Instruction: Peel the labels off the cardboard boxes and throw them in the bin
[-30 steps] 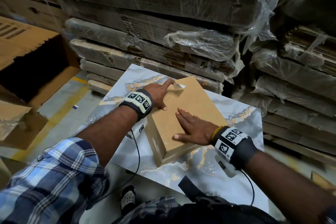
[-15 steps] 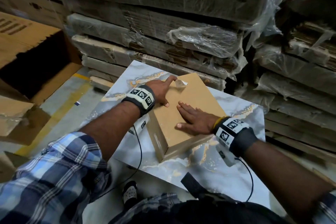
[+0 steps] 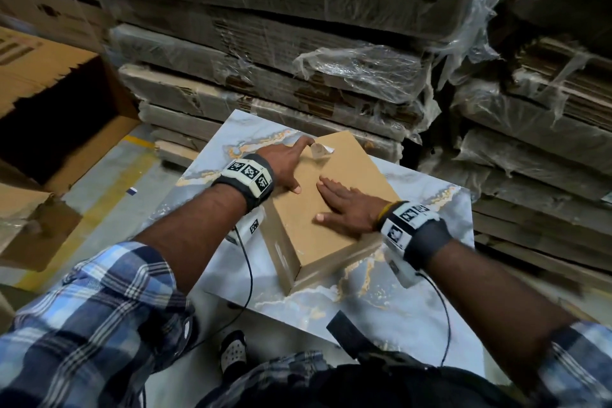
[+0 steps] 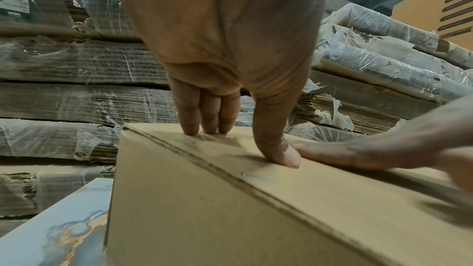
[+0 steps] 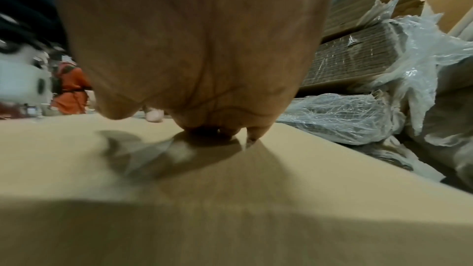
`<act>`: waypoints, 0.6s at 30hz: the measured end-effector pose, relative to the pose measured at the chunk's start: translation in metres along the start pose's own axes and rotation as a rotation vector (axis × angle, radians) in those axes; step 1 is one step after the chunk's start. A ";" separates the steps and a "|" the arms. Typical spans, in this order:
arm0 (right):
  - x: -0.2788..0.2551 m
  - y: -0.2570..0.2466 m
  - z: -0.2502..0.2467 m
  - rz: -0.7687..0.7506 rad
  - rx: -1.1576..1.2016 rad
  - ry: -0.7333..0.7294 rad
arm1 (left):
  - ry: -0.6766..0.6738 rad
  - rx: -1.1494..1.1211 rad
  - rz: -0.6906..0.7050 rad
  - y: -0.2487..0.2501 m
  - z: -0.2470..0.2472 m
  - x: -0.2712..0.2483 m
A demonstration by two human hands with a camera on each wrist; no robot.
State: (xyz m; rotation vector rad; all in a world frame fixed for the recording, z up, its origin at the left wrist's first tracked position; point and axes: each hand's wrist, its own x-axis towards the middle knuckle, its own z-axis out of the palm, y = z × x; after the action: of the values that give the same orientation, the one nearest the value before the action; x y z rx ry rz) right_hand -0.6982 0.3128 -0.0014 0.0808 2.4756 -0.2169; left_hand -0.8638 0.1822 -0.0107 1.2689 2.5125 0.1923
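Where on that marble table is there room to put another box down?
The bare patch of the marble tabletop nearest the person, in front of the cardboard box, is free. The far left corner is bare too. The middle is crowded by the box with the left hand and right hand on it.

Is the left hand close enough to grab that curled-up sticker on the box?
Probably yes. The left hand lies on the far end of the cardboard box, fingertips right beside the lifted label, with nothing between them. The right hand lies flat nearer the person, out of the way.
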 end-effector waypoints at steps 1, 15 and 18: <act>0.008 -0.004 -0.003 0.040 0.011 0.034 | -0.001 -0.003 0.003 0.001 0.000 0.000; 0.019 -0.010 -0.002 0.099 -0.021 0.075 | 0.021 -0.010 -0.020 -0.001 -0.003 -0.007; 0.005 -0.019 0.013 0.033 -0.022 0.075 | 0.021 -0.009 -0.022 -0.002 -0.002 -0.008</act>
State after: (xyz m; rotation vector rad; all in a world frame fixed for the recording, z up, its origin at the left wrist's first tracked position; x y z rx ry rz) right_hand -0.6963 0.2916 -0.0123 0.1228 2.5484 -0.1753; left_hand -0.8621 0.1749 -0.0077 1.2412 2.5397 0.2129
